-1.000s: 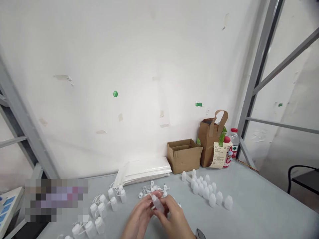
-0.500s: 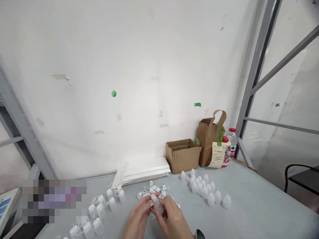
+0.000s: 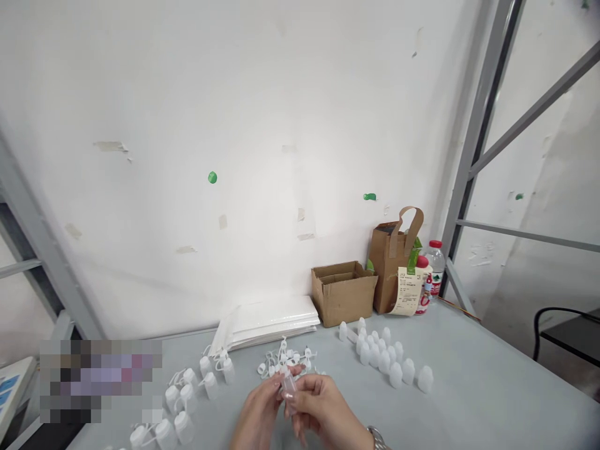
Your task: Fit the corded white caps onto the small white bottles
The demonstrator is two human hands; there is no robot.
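Observation:
My left hand [image 3: 259, 415] and my right hand [image 3: 323, 412] meet low in the middle of the view, over a grey table [image 3: 473, 387]. Between their fingertips they pinch a small translucent plastic bottle [image 3: 288, 389], tilted, with its neck pointing up and left. Just beyond the hands lies a heap of small white caps with tethers [image 3: 285, 359]. A cluster of capped white bottles [image 3: 387, 359] stands to the right of the hands. Another group of bottles with loose caps [image 3: 187, 394] lies to the left.
A stack of flat white bags [image 3: 269, 322] lies against the wall. Beside it stand an open cardboard box [image 3: 344, 290], a brown paper bag with a receipt [image 3: 396, 265] and a water bottle [image 3: 435, 265]. Grey shelf uprights [image 3: 473, 144] frame the table. A black chair [image 3: 569, 340] is far right.
Both hands have drawn slightly toward me with the bottle. My right hand has shifted lower on it, and the bottle now stands more upright between the fingers.

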